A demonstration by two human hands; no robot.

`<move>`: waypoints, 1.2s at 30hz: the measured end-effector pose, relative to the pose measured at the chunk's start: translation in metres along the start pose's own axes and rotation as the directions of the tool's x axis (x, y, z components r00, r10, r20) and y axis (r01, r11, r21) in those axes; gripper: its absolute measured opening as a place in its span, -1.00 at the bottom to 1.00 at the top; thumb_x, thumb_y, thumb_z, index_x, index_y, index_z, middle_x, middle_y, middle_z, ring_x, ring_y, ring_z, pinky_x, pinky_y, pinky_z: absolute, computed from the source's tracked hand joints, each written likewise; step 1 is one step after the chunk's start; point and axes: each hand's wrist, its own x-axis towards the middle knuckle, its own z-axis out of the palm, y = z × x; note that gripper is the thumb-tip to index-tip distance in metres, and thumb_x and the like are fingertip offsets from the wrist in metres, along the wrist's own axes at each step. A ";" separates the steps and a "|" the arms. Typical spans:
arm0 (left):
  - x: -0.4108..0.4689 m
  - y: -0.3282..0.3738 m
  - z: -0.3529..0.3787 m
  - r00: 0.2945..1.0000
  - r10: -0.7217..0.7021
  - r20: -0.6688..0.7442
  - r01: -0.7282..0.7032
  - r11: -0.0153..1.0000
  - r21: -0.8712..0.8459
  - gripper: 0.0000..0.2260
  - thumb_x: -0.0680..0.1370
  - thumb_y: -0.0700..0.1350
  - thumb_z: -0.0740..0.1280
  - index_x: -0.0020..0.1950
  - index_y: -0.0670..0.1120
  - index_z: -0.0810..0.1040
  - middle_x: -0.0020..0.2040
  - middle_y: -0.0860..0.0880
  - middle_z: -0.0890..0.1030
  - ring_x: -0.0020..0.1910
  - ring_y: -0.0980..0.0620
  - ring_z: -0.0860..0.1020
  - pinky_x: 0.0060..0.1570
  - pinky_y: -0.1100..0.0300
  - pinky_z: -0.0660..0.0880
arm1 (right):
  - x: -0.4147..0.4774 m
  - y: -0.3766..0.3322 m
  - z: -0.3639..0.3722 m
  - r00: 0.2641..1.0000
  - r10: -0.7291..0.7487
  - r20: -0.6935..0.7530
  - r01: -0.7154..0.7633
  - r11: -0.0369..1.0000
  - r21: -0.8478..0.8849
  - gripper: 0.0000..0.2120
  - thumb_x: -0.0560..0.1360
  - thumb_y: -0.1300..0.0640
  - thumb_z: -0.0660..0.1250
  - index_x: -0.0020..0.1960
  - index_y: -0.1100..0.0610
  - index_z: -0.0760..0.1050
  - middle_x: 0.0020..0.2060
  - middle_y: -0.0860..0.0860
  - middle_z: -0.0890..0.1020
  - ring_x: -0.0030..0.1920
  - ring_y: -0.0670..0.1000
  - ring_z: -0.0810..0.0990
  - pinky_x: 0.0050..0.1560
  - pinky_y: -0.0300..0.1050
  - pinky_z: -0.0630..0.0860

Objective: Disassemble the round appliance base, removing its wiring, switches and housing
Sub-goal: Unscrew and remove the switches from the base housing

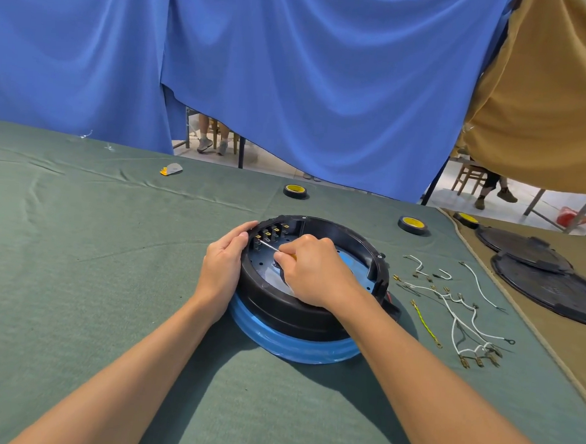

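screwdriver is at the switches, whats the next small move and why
Probably lever the screwdriver against the nearest switch to free it, left hand bracing the base. The right hand aims its tip there, and the wires already lie out on the table.

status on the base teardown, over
Left hand grips round base rim. Right hand holds screwdriver, tip at switch terminals inside. Loose wires lie on table right of base; nothing blocking.

One wide-angle camera on the person's head looks forward and down across the green table [77, 243]. The appliance base [279, 313] sits close at frame centre; a blue curtain [294, 67] fills the upper half.
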 end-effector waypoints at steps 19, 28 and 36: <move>0.001 0.000 -0.002 1.000 0.009 -0.023 -0.008 0.999 0.051 -0.73 0.45 -0.01 0.23 -0.06 0.24 0.70 0.09 0.06 0.69 0.19 0.02 0.59 0.33 -0.07 0.42 | -0.004 -0.002 0.002 1.000 0.008 0.028 -0.008 1.000 -0.011 -0.57 0.64 0.10 0.13 -0.41 0.05 0.23 -0.41 -0.04 0.29 -0.23 0.09 0.31 -0.24 -0.09 0.28; 0.001 0.000 -0.003 0.999 0.006 -0.040 -0.002 0.996 0.089 -0.74 0.45 0.02 0.23 -0.04 0.25 0.69 0.10 0.08 0.68 0.19 0.03 0.59 0.33 -0.06 0.42 | -0.001 -0.004 0.002 0.999 0.038 0.033 -0.039 0.999 0.028 -0.56 0.62 0.12 0.14 -0.43 0.04 0.19 -0.43 -0.04 0.24 -0.31 0.05 0.25 -0.06 0.03 0.47; 0.000 0.001 0.000 0.999 -0.011 -0.036 0.014 0.995 0.099 -0.73 0.45 0.02 0.22 -0.06 0.30 0.68 0.12 0.08 0.67 0.20 0.02 0.58 0.33 -0.07 0.42 | 0.001 -0.004 0.001 0.996 0.011 0.084 -0.010 1.000 -0.013 -0.56 0.64 0.11 0.17 -0.41 0.06 0.23 -0.42 -0.06 0.27 -0.24 0.07 0.28 -0.18 -0.03 0.35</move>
